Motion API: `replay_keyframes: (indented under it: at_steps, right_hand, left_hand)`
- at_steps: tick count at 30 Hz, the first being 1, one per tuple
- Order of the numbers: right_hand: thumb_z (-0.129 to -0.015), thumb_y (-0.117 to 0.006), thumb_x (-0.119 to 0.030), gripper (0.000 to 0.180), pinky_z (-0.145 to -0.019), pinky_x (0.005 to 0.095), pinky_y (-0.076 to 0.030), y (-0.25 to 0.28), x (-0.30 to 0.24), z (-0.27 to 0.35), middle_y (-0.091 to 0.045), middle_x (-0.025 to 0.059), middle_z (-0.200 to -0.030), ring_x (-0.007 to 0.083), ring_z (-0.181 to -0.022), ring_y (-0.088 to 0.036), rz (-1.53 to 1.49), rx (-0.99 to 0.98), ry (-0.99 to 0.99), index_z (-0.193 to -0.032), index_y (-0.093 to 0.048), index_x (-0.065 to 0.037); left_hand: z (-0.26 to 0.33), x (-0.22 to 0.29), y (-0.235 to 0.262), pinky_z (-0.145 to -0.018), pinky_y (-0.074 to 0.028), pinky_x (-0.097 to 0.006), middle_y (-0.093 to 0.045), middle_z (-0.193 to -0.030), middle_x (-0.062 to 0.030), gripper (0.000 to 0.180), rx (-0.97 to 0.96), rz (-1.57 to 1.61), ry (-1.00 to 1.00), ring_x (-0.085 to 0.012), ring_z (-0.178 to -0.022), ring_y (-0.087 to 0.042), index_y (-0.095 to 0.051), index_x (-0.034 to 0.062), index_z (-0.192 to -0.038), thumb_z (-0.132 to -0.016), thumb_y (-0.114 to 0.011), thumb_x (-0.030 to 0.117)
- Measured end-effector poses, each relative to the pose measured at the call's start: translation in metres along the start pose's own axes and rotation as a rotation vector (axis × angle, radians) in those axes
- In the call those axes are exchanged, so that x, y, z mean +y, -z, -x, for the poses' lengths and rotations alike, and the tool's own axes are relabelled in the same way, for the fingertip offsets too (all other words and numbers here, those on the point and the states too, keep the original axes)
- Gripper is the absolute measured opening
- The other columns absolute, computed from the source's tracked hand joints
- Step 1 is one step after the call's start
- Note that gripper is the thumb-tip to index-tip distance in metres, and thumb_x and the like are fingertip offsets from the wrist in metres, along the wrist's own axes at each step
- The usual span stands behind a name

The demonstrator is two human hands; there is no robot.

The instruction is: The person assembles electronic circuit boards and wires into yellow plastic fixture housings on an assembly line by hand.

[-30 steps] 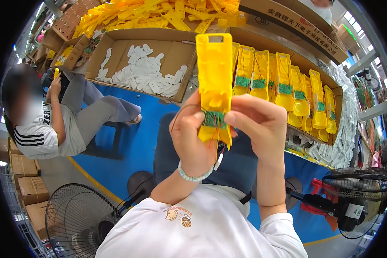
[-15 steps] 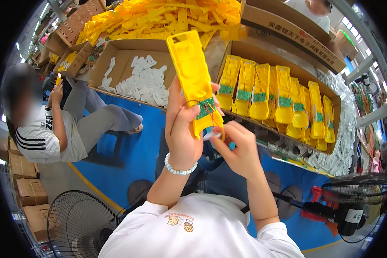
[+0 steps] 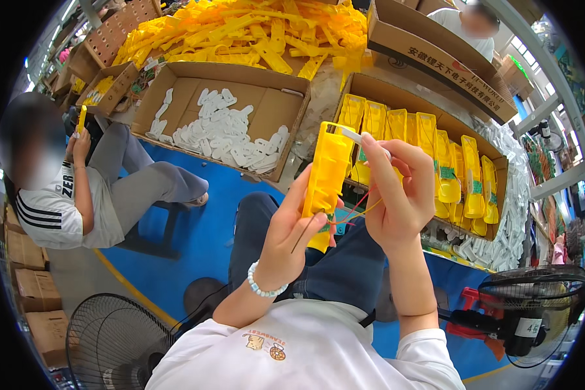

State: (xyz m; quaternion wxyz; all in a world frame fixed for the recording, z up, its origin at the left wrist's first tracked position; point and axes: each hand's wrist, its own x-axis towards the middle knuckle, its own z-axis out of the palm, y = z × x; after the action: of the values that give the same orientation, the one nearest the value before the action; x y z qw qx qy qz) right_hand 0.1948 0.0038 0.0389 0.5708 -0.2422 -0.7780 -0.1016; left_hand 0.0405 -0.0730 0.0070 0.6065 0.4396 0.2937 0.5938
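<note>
Holding a yellow plastic housing (image 3: 327, 182) upright at the centre of the view, the left hand (image 3: 287, 237) wraps its fingers round the lower half, while the right hand (image 3: 400, 192) pinches a small white clip (image 3: 359, 136) at the housing's top edge; thin red and yellow wires (image 3: 351, 213) trail between the two hands. At about 1 o'clock from the housing, an open cardboard box (image 3: 403, 97) holds a row of similar yellow housings (image 3: 448, 162) standing on end, several with green bands across them. At 11 o'clock a wider shallow cardboard box (image 3: 169, 88) contains a loose scatter of flat white plastic pieces (image 3: 224, 133). Beyond both boxes, at 12 o'clock, lies a heap of yellow plastic parts (image 3: 260, 29). A long brown carton (image 3: 435, 55) with dark printed characters along its side sits at 1 o'clock, near the upper rim. At 3 o'clock a pile of white pieces in clear bags (image 3: 510, 195) runs beside the box of housings. A seated co-worker (image 3: 78, 188) in a white striped top is at 9 o'clock, holding a small yellow part. A black floor fan (image 3: 117, 341) stands at 7 o'clock and another fan (image 3: 539, 302) on a red base at 4 o'clock, on the blue floor (image 3: 195, 240). Stacked brown cartons (image 3: 29, 279) sit at 8 o'clock.
</note>
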Motion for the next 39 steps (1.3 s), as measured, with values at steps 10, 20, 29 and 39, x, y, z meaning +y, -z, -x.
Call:
replay_keyframes:
  at_steps: [10,20,29,39]
  right_hand:
    - [-0.075,-0.065,0.005,0.027,-0.060,0.0278,-0.052,0.001,-0.006,-0.006,-0.066,0.0158,-0.099,0.0247,-0.075,-0.062,0.053,-0.098,0.027,-0.101,-0.067,0.003]
    - [-0.078,-0.063,0.007,0.036,-0.077,0.0318,-0.052,-0.010,-0.005,0.006,-0.062,0.0174,-0.119,0.0268,-0.100,-0.061,-0.536,-0.142,-0.529,-0.114,-0.064,0.001]
    - [-0.085,-0.056,0.006,0.010,-0.059,0.0292,-0.047,-0.038,-0.024,0.034,-0.060,0.0107,-0.077,0.0183,-0.066,-0.059,-0.576,-0.122,-0.795,-0.091,-0.064,0.004]
    - [-0.093,-0.054,-0.004,0.031,-0.060,0.0201,-0.043,-0.019,-0.035,0.055,-0.067,0.0095,-0.101,0.0067,-0.071,-0.056,-1.343,-0.104,-1.162,-0.122,-0.058,0.006]
  left_hand:
    - [0.014,0.001,0.008,-0.068,-0.054,-0.025,-0.061,-0.106,-0.0129,0.052,-0.052,-0.289,0.013,-0.0120,-0.080,-0.060,-0.025,0.0007,-0.148,-0.101,-0.043,0.009]
    - [0.016,-0.008,0.008,-0.056,-0.056,-0.033,-0.059,-0.101,-0.0200,0.050,-0.114,0.490,0.075,-0.0242,-0.064,-0.064,-0.032,0.0000,-0.141,-0.103,-0.039,0.032]
    - [0.023,-0.011,0.006,-0.053,-0.054,-0.032,-0.059,-0.099,-0.0218,0.050,-0.102,0.305,0.030,-0.0260,-0.061,-0.064,-0.034,-0.0032,-0.139,-0.104,-0.034,0.034]
    - [0.011,-0.040,0.030,-0.055,-0.052,-0.028,-0.060,-0.096,-0.0165,0.030,-0.007,0.158,-0.042,-0.0176,-0.063,-0.062,-0.025,0.0090,-0.125,-0.104,-0.038,0.026]
